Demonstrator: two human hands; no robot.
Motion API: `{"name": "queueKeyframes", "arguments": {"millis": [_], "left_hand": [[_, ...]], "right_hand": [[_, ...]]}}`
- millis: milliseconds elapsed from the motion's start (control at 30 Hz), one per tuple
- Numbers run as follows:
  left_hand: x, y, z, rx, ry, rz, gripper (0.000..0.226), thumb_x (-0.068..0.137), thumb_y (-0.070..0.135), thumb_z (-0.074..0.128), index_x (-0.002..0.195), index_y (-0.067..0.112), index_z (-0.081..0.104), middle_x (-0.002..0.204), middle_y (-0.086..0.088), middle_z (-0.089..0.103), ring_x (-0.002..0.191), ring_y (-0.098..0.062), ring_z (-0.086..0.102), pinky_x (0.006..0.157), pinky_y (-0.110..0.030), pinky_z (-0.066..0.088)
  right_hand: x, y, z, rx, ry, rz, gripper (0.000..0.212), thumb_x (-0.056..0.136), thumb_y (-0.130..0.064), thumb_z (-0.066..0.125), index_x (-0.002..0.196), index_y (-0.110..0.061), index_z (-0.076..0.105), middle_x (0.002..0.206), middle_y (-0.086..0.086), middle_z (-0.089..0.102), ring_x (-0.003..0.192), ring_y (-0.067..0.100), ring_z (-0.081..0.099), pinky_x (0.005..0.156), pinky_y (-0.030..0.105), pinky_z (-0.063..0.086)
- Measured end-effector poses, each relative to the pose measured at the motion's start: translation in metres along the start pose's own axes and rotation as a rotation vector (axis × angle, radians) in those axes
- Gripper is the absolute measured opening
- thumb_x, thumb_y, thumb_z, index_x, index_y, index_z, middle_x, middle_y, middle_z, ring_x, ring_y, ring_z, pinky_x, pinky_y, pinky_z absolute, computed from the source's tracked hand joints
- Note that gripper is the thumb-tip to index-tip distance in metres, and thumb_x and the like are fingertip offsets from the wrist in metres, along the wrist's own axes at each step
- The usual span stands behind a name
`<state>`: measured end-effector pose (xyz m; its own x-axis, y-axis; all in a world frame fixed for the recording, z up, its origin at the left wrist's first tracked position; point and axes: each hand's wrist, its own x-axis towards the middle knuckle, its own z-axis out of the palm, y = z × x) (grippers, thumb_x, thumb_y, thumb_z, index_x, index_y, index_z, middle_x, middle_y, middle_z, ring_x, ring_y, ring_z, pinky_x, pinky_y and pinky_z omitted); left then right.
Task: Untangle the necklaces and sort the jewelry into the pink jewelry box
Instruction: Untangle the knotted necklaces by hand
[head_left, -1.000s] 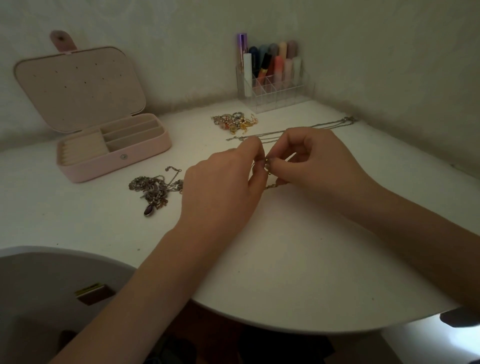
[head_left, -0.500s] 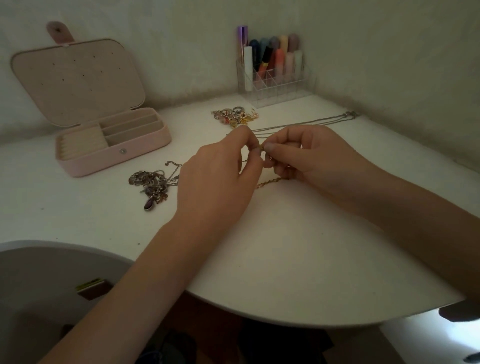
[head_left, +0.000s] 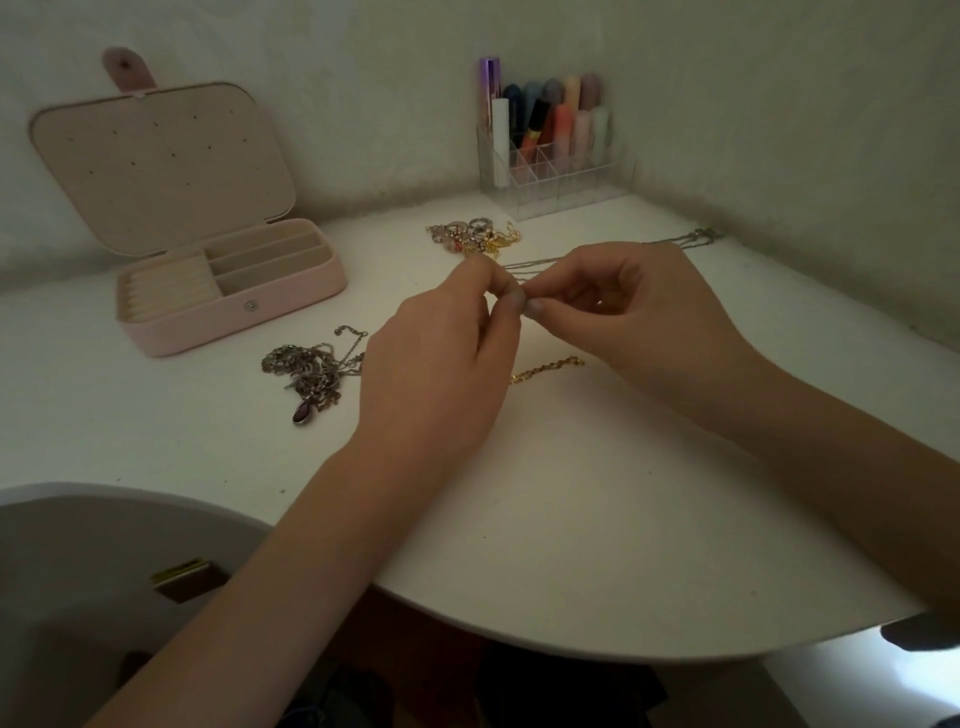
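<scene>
My left hand (head_left: 441, 358) and my right hand (head_left: 634, 312) meet fingertip to fingertip above the middle of the white table, both pinching a thin chain. A gold chain (head_left: 545, 369) trails on the table below them. Thin silver chains (head_left: 680, 240) stretch from behind my hands to the far right. A tangled heap of silver necklaces (head_left: 306, 366) with a dark purple pendant lies left of my left hand. A small pile of gold and silver jewelry (head_left: 475, 236) sits beyond my hands. The pink jewelry box (head_left: 228, 312) stands open at the far left, its compartments bare.
A clear organizer (head_left: 550, 171) holding several lipsticks and tubes stands against the back wall. The white table (head_left: 597, 519) has a curved front edge close to me. A grey round surface (head_left: 78, 561) lies low at the left. Walls close in behind and to the right.
Both hands have lifted slightly and moved away from me, still pinched together on the chain. More of the gold chain shows on the table under them.
</scene>
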<state>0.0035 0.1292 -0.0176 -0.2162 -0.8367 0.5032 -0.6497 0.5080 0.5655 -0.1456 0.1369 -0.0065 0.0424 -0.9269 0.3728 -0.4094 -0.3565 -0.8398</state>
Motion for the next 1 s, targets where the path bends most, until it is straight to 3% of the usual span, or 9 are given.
{"name": "queueKeyframes", "arguments": {"millis": [67,133,233,333,400,633,733,867,1000], "left_hand": [[0.0005,0.0013,0.0001,0.025,-0.008,-0.002,0.012,0.096,0.033,0.046,0.089,0.025,0.053,0.052,0.009,0.046,0.058,-0.015,0.050,0.055,-0.031,0.030],[0.0016,0.0029,0.0004,0.059,-0.012,-0.016,0.012,0.096,0.034,0.047,0.090,0.026,0.052,0.055,0.008,0.047,0.062,-0.017,0.050,0.056,-0.032,0.030],[0.0024,0.0039,0.0014,0.075,-0.015,-0.022,0.012,0.096,0.034,0.046,0.091,0.025,0.052,0.057,0.009,0.048,0.066,-0.019,0.053,0.058,-0.034,0.034],[0.0022,0.0030,0.0019,0.075,-0.012,0.003,0.012,0.096,0.033,0.046,0.092,0.024,0.053,0.057,0.009,0.048,0.066,-0.020,0.053,0.057,-0.033,0.033],[0.0021,0.0022,0.0020,0.074,0.000,0.019,0.011,0.097,0.032,0.047,0.092,0.024,0.053,0.055,0.010,0.047,0.064,-0.020,0.052,0.057,-0.033,0.032],[0.0018,0.0006,0.0016,0.022,0.026,0.026,0.011,0.097,0.030,0.046,0.088,0.025,0.049,0.055,0.008,0.049,0.064,-0.023,0.060,0.060,-0.040,0.044],[0.0020,-0.0003,0.0017,0.010,0.037,0.007,0.011,0.097,0.032,0.046,0.087,0.027,0.048,0.054,0.008,0.049,0.062,-0.022,0.058,0.057,-0.037,0.041],[0.0017,-0.0012,0.0000,-0.029,0.054,-0.014,0.013,0.097,0.033,0.045,0.085,0.027,0.046,0.047,0.009,0.047,0.050,-0.008,0.044,0.051,-0.030,0.026],[0.0010,-0.0005,-0.0006,-0.042,0.036,-0.018,0.013,0.097,0.034,0.046,0.084,0.030,0.047,0.046,0.009,0.044,0.047,-0.007,0.042,0.050,-0.029,0.024]], "right_hand": [[0.0000,0.0015,0.0006,-0.065,0.034,-0.016,0.005,0.082,-0.010,0.070,0.082,-0.014,0.073,0.063,-0.011,0.063,0.055,0.000,0.053,0.054,0.009,0.038],[0.0003,0.0024,0.0010,-0.099,0.076,-0.020,0.007,0.079,-0.010,0.070,0.076,-0.016,0.071,0.063,-0.014,0.062,0.058,0.000,0.055,0.056,0.009,0.040],[0.0008,0.0016,0.0000,-0.042,0.073,0.008,0.007,0.080,-0.009,0.068,0.076,-0.014,0.067,0.070,-0.007,0.067,0.066,0.004,0.061,0.059,0.013,0.046],[0.0003,0.0008,-0.0014,0.080,0.026,0.048,0.012,0.082,-0.004,0.066,0.076,-0.013,0.062,0.074,0.003,0.071,0.074,0.019,0.069,0.070,0.030,0.055],[0.0006,0.0004,-0.0016,0.116,0.010,0.062,0.012,0.083,-0.003,0.064,0.076,-0.013,0.060,0.071,0.001,0.070,0.073,0.017,0.071,0.076,0.034,0.056],[0.0023,0.0011,-0.0018,0.174,-0.060,0.099,0.012,0.088,-0.007,0.061,0.079,-0.014,0.058,0.078,0.004,0.070,0.069,0.010,0.065,0.074,0.027,0.054],[0.0009,0.0006,-0.0014,0.102,-0.079,0.044,0.008,0.089,-0.010,0.062,0.083,-0.010,0.058,0.078,0.005,0.069,0.076,0.015,0.067,0.075,0.030,0.054],[0.0004,0.0018,-0.0015,0.050,-0.053,0.041,0.012,0.090,-0.017,0.063,0.085,-0.006,0.061,0.079,0.005,0.071,0.080,0.025,0.067,0.077,0.044,0.054],[0.0027,0.0035,-0.0017,0.083,-0.017,0.033,0.004,0.088,-0.014,0.066,0.087,-0.010,0.065,0.080,0.006,0.071,0.076,0.021,0.067,0.077,0.036,0.055]]}}
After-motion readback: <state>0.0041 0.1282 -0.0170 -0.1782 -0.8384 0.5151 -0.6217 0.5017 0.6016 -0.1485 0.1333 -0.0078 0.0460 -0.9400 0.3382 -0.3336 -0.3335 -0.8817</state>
